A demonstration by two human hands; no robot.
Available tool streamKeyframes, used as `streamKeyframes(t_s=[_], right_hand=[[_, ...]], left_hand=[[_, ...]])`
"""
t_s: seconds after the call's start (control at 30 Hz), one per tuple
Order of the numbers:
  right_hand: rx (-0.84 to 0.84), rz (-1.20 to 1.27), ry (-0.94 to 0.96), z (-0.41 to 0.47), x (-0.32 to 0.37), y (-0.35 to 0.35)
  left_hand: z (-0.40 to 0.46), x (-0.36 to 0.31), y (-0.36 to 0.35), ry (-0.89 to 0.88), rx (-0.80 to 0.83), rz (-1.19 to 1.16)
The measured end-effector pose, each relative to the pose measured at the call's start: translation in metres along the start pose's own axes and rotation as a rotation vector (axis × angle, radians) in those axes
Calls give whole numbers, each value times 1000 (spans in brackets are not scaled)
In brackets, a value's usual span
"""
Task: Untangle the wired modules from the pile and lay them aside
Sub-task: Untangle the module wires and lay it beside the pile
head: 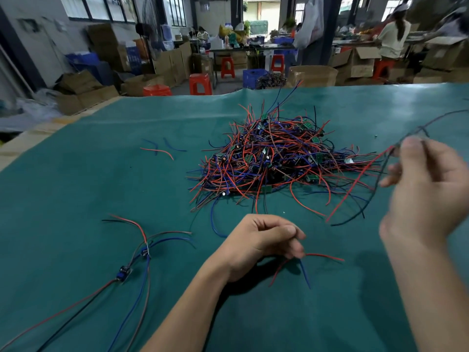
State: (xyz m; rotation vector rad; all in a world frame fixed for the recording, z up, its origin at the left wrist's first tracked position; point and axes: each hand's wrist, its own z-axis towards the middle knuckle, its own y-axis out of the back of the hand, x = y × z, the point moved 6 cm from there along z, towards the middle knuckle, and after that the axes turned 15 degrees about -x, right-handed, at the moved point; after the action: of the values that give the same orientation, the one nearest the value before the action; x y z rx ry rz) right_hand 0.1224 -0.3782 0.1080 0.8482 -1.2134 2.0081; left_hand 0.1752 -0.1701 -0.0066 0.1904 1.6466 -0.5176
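Up right, right hand pinching red and black wires by the pile; left hand curled round red and blue wires. No readable writing.

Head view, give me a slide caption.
Both hands pinch wires beside the pile; two modules lie aside on the green mat.

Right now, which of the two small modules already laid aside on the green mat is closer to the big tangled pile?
The upper blue wired module, farther up the green mat toward the pile; the other blue module lies below-left, nearer the camera.
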Motion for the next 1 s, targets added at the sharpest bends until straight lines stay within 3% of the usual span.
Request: streamKeyframes(t_s=[0.07,0.17,0.23,0.3,0.37,0.43,0.5,0.6,0.7,0.9,1.0], right_hand=[[134,42,-10,-17,20,-16],[491,-40,-70,-83,34,-57],[703,-136,-197,-138,25,-82],[898,-264,-277,-183,13,-101],[1084,-435,-192,-205,1,-113],[1185,-592,31,-201,-8,-122],[1151,-727,210,-177,-21,-129],[986,-951,369,-120,-47,-131],[937,-1129,487,-81,-79,-127],[915,-1100,518,-66,-99,-131],[880,-1078,439,-62,-100,-130]], left_hand=[[1,-2,1,10,-15,-34],[2,2,4,45,-59,-10],[7,13,18,75,-213,144],[11,19,24,101,-261,157],[8,9,12,74,-167,30],[3,0,6,21,-123,-33],[2,-3,6,-12,-167,-60],[5,-2,6,28,-196,-103],[5,-8,8,12,-228,-101],[4,-16,20,-70,-421,-97],[3,-19,27,-93,-495,-111]])
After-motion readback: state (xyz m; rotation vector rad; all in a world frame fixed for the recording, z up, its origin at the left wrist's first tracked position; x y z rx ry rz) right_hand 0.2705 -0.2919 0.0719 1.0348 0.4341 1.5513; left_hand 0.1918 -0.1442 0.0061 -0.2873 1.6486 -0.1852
